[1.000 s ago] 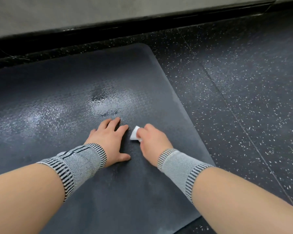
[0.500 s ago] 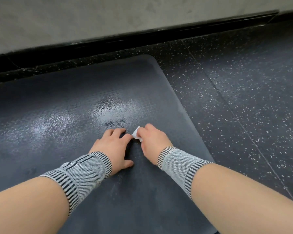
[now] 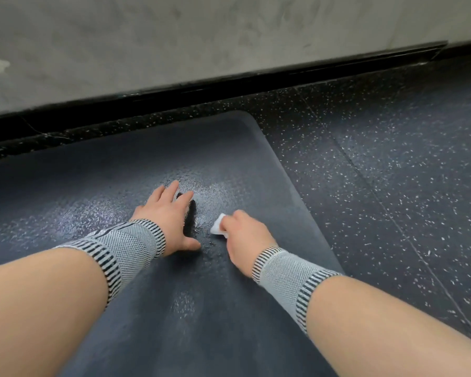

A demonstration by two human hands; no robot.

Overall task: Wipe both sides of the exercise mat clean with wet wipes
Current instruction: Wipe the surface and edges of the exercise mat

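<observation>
- A dark exercise mat (image 3: 147,308) lies flat on a black speckled floor (image 3: 392,172), and it fills the lower left and middle of the head view.
- The mat's rounded far corner points toward the black baseboard (image 3: 201,91) that runs along the foot of a pale grey wall (image 3: 201,31); a strip of floor separates the mat from the baseboard.
- The mat's right edge runs diagonally, with the floor just beside it on that side.
- The left hand (image 3: 166,216) rests palm down on the mat with its fingers straight and slightly spread and its thumb held out to the side; it holds nothing.
- The right hand (image 3: 245,238) is on the mat, near the left hand and between it and the mat's right edge.
- The right hand's fingers are curled round a small white wet wipe (image 3: 218,229), which sticks out from the fist on the side facing the left hand and touches the mat.
- Patches of the mat around and beyond both hands shine with a wet, glittering sheen; the part of the mat nearest the person looks duller.
- Each wrist wears a grey knit wristband with black-and-white striped ends, the left wristband (image 3: 125,246) and the right wristband (image 3: 286,278), both above the mat.
</observation>
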